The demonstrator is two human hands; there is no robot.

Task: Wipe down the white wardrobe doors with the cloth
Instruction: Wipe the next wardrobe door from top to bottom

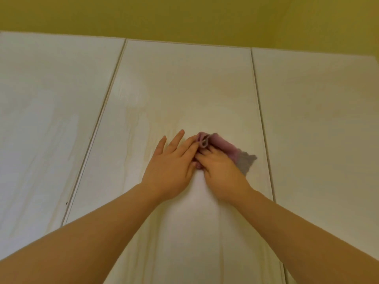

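Note:
Three white wardrobe doors fill the view; the middle door [184, 89] is in front of me. A bunched pink cloth [221, 146] lies against the middle door. My right hand [221, 171] grips the cloth, its fingers curled over the cloth's lower part. My left hand [172, 160] is beside it on the left, with its outer fingers straight against the door and its index finger and thumb pinching the cloth's folded end. Part of the cloth is hidden under both hands.
The left door [51, 99] and the right door [317, 119] flank the middle one, with narrow dark gaps between them. A yellow-green wall [184, 15] runs above the door tops.

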